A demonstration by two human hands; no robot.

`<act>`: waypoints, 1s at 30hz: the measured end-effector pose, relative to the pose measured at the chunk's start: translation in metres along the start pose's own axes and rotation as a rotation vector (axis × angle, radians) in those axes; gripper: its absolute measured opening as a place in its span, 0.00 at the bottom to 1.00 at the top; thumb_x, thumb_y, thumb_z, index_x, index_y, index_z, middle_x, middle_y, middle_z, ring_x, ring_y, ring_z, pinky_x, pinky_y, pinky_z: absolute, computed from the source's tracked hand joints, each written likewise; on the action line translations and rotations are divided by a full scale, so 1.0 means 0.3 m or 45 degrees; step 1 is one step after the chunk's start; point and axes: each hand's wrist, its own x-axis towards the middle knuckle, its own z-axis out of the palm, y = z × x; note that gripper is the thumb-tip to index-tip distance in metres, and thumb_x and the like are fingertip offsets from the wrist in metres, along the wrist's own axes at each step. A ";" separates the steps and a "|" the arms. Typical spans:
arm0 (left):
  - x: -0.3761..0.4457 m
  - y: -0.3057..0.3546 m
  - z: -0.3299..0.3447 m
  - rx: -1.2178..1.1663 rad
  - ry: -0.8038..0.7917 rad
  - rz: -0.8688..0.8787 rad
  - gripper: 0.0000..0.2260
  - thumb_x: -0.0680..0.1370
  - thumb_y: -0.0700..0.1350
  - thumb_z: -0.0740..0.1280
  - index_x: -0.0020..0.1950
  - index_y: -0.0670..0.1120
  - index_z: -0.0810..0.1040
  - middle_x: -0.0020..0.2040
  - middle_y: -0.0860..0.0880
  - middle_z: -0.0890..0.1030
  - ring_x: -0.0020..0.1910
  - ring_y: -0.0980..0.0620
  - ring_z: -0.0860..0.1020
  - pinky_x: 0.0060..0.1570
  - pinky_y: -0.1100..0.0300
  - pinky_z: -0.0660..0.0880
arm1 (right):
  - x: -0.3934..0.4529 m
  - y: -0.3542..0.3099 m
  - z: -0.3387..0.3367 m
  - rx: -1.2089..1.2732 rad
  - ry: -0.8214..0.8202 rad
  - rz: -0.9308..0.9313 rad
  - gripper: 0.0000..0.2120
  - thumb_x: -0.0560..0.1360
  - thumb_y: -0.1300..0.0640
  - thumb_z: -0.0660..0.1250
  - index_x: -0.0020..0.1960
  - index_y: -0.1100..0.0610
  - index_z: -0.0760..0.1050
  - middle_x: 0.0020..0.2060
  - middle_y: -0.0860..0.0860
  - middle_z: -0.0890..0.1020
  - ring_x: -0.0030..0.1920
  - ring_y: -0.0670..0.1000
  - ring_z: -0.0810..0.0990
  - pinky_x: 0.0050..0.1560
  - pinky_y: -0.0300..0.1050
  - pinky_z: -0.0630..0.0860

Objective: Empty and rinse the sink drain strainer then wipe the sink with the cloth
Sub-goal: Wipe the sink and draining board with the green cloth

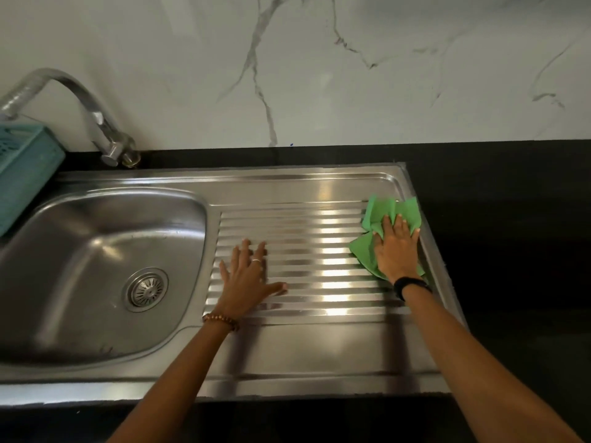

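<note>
Cloth (374, 247) lies crumpled lengthwise front-to-back under flat right hand (396, 251); left hand (246, 276) open on drainboard (319, 346)

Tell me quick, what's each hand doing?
Left hand: open, flat on the ridged drainboard, holding nothing.
Right hand: open, pressing the green cloth down.

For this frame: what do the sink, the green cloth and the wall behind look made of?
Silver sink with ribbed drainboard: looks like brushed stainless steel, with streaky highlights along the ridges. Crumpled green cloth under the right hand: thin, soft fabric or non-woven wipe, judging by its folds. White grey-veined wall: marble or marble-look tile; cannot tell which.
</note>
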 end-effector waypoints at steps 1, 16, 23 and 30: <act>-0.014 -0.054 -0.018 -0.006 0.007 -0.069 0.46 0.67 0.66 0.67 0.76 0.52 0.45 0.77 0.44 0.41 0.76 0.43 0.40 0.71 0.39 0.38 | 0.006 -0.030 0.011 -0.005 0.009 0.009 0.24 0.80 0.54 0.53 0.74 0.61 0.56 0.74 0.64 0.56 0.75 0.59 0.55 0.74 0.59 0.46; -0.115 -0.272 -0.119 -0.322 0.031 -0.142 0.43 0.71 0.58 0.69 0.76 0.45 0.48 0.77 0.45 0.51 0.76 0.48 0.53 0.72 0.47 0.59 | -0.117 -0.878 0.256 0.100 -0.174 -0.826 0.23 0.80 0.52 0.53 0.73 0.55 0.58 0.75 0.56 0.57 0.76 0.54 0.52 0.75 0.55 0.40; -0.149 -0.213 -0.082 -0.067 0.120 -0.066 0.40 0.74 0.59 0.64 0.76 0.47 0.45 0.78 0.46 0.45 0.76 0.49 0.43 0.73 0.50 0.37 | -0.150 -0.707 0.219 0.217 -0.181 -0.895 0.22 0.78 0.58 0.57 0.71 0.52 0.62 0.72 0.51 0.65 0.73 0.50 0.60 0.76 0.50 0.44; -0.118 0.092 0.040 -0.012 -0.078 0.164 0.34 0.74 0.63 0.59 0.75 0.55 0.48 0.78 0.51 0.45 0.76 0.50 0.42 0.72 0.46 0.36 | -0.108 -0.163 0.061 0.234 -0.010 -0.424 0.24 0.76 0.63 0.60 0.71 0.54 0.64 0.73 0.54 0.64 0.73 0.54 0.61 0.74 0.53 0.48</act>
